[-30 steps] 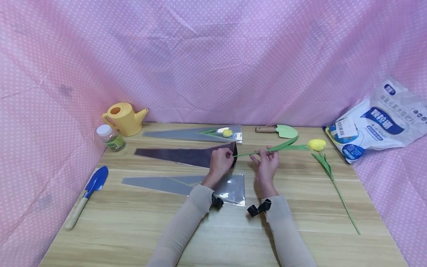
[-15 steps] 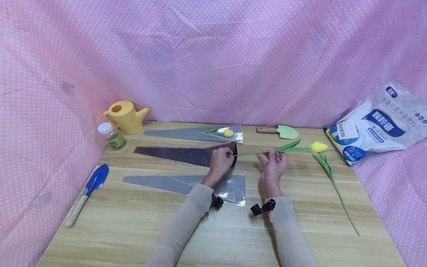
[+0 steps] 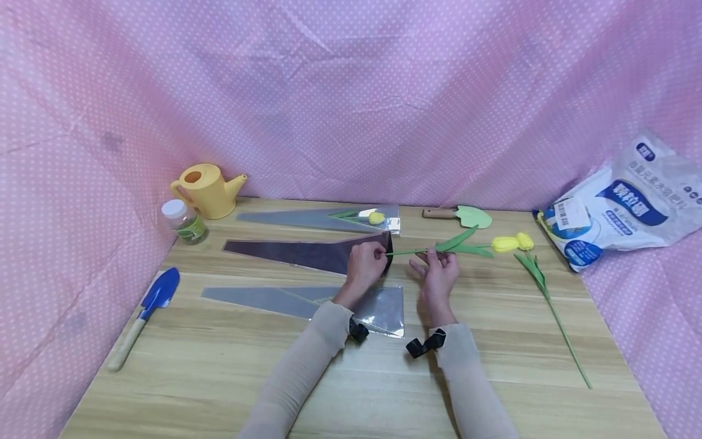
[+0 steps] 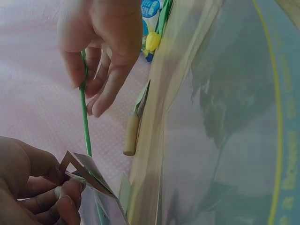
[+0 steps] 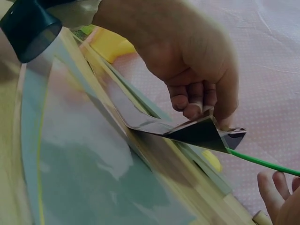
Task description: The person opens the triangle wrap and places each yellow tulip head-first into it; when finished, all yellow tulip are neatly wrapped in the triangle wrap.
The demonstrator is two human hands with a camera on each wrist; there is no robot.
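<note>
My left hand pinches the open mouth of a dark flower sleeve, spreading its edge up, as the left wrist view shows. My right hand holds a yellow tulip by its green stem, head pointing right. In the right wrist view the stem's lower end enters the sleeve's mouth; its tip is hidden inside. Farther right lies a second tulip, its yellow head just behind the held one. Behind the dark sleeve, a clear sleeve contains another yellow tulip.
A second clear sleeve lies flat in front, partly under the left forearm. At left stand a yellow watering can and a lidded jar, with a blue trowel nearer. A green trowel and a white bag lie at right.
My right hand shifted right along the stem, then came back left. The held tulip's head has moved left, and its stem reaches farther into the sleeve. My left hand stayed at the sleeve's mouth.
</note>
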